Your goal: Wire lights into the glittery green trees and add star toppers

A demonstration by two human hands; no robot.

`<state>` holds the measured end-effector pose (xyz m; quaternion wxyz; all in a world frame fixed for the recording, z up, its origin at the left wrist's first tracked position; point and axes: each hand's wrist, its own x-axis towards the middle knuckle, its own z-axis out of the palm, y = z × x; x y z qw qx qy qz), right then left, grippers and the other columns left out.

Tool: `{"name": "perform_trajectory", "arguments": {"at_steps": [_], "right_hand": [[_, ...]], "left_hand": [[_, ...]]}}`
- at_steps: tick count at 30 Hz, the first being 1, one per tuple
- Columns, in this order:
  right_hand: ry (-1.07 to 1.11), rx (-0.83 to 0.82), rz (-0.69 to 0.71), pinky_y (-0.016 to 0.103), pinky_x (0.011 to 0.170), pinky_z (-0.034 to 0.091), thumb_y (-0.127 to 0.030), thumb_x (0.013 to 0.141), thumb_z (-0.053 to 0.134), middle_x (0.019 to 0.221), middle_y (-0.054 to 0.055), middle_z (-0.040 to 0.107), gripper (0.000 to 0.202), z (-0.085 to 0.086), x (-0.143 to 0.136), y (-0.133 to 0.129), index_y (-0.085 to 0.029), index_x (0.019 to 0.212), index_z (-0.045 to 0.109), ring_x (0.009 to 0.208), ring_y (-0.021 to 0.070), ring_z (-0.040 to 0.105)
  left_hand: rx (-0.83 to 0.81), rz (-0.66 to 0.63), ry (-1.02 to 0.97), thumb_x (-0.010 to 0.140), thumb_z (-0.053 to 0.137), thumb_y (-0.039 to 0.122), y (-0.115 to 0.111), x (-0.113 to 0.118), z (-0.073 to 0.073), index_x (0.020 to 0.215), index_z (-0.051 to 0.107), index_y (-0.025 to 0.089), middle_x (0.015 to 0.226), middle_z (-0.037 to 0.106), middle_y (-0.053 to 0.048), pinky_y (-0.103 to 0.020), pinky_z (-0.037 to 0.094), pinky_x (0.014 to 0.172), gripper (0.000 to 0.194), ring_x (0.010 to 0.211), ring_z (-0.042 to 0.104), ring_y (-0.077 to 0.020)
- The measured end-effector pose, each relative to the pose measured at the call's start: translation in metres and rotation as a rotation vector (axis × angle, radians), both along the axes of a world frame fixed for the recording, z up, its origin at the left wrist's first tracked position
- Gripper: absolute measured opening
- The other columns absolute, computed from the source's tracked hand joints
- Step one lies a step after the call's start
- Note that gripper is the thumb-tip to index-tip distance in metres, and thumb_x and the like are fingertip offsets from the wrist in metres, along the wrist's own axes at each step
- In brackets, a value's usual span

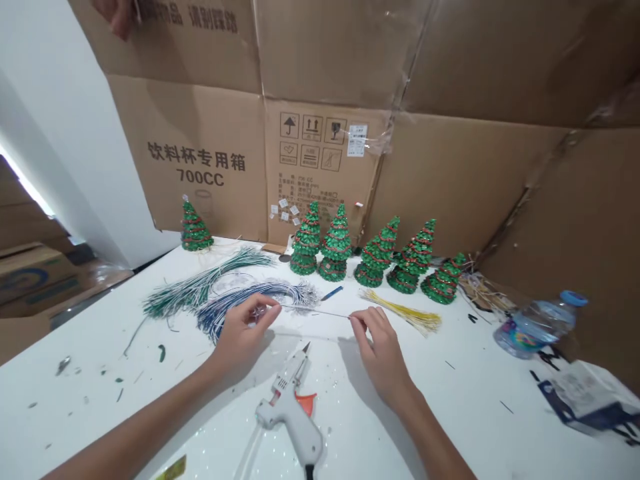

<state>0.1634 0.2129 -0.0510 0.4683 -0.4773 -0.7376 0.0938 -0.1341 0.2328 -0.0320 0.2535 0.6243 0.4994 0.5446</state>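
A thin, dark strand of wire is stretched nearly level between my two hands, above the white table. My left hand pinches one end between thumb and finger, in front of the blue and white wire bundle. At the other end, my right hand pinches the strand the same way. Below and between the hands lies a white glue gun with an orange trigger, its nozzle pointing away from me. A bundle of yellow wires rests just beyond my right hand.
Several small green trees with red garlands stand along the cardboard wall; a single tree is at left. Green wires lie behind the blue ones. At right are a bottle and a box. Another person's hand shows top left.
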Motion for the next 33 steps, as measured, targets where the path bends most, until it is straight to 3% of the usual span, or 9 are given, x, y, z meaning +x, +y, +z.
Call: {"name": "perform_trajectory", "arguments": {"at_steps": [3,5,9,12,18,21,23,29,33], "right_hand": [[-0.018,0.026,0.048,0.041,0.088,0.06,-0.039,0.113,0.067,0.097,0.002,0.072,0.024,0.016,0.009,0.008,-0.018,0.101,0.073,0.093,0.021,0.071],[-0.008,0.048,0.084,0.041,0.089,0.062,-0.042,0.111,0.07,0.1,0.002,0.074,0.025,0.031,0.012,0.015,-0.018,0.102,0.074,0.093,0.0207,0.073],[0.097,0.076,0.139,0.042,0.089,0.061,-0.042,0.114,0.064,0.1,0.003,0.073,0.027,0.069,0.003,0.027,-0.018,0.108,0.074,0.094,0.0214,0.072],[0.185,0.06,0.237,0.036,0.082,0.059,-0.034,0.118,0.05,0.098,0.004,0.072,0.03,0.098,-0.02,0.026,-0.02,0.11,0.075,0.091,0.0205,0.071],[0.136,-0.017,0.487,0.029,0.074,0.05,-0.025,0.114,0.057,0.091,0.0,0.073,0.02,0.146,-0.063,0.005,-0.024,0.102,0.073,0.082,0.0172,0.067],[0.067,-0.059,0.544,0.028,0.072,0.047,-0.021,0.113,0.059,0.089,-0.001,0.073,0.02,0.158,-0.068,0.001,-0.024,0.097,0.072,0.08,0.0164,0.065],[0.029,-0.089,0.556,0.028,0.072,0.046,-0.021,0.113,0.061,0.087,-0.002,0.072,0.02,0.163,-0.065,0.003,-0.023,0.098,0.074,0.08,0.0164,0.064],[-0.064,-0.165,0.591,0.029,0.071,0.048,-0.026,0.113,0.062,0.083,-0.002,0.077,0.026,0.163,-0.028,0.02,-0.026,0.097,0.083,0.075,0.0165,0.066],[0.064,-0.125,0.371,0.029,0.07,0.058,-0.033,0.113,0.063,0.084,0.0,0.077,0.024,0.15,0.026,0.056,-0.023,0.102,0.082,0.077,0.0171,0.073]], "left_hand": [[-0.007,-0.061,-0.105,0.083,0.092,0.049,0.006,-0.007,0.017,0.087,0.081,0.02,0.065,0.066,0.001,-0.024,0.039,0.052,0.031,0.054,0.053,-0.0132],[0.007,-0.102,-0.198,0.082,0.094,0.049,0.009,-0.015,0.037,0.091,0.078,0.019,0.061,0.063,0.002,-0.023,0.041,0.052,0.034,0.053,0.053,-0.0127],[0.038,-0.264,-0.392,0.083,0.093,0.055,0.002,-0.024,0.085,0.126,0.07,0.025,0.076,0.066,0.0,-0.024,0.05,0.055,0.057,0.064,0.059,-0.0161],[0.052,-0.372,-0.465,0.076,0.099,0.054,-0.006,-0.014,0.104,0.144,0.065,0.027,0.09,0.068,-0.002,-0.025,0.051,0.056,0.081,0.068,0.058,-0.0152],[0.04,-0.477,-0.418,0.086,0.096,0.049,-0.016,0.017,0.084,0.135,0.075,0.024,0.083,0.073,-0.005,-0.03,0.058,0.07,0.059,0.072,0.065,-0.0171],[0.064,-0.39,-0.434,0.091,0.094,0.046,-0.017,0.022,0.078,0.112,0.082,0.022,0.08,0.074,-0.004,-0.027,0.057,0.071,0.034,0.072,0.066,-0.0154],[0.084,-0.31,-0.482,0.093,0.091,0.049,-0.014,0.023,0.079,0.099,0.081,0.02,0.078,0.075,-0.004,-0.025,0.057,0.07,0.031,0.072,0.066,-0.0146],[0.118,-0.06,-0.683,0.084,0.095,0.06,0.0,0.019,0.072,0.096,0.069,0.022,0.072,0.072,0.002,-0.021,0.052,0.059,0.048,0.064,0.062,-0.0126],[0.064,0.043,-0.787,0.075,0.099,0.063,0.01,0.013,0.058,0.094,0.064,0.021,0.069,0.072,0.002,-0.021,0.051,0.054,0.058,0.059,0.061,-0.0123]]}}
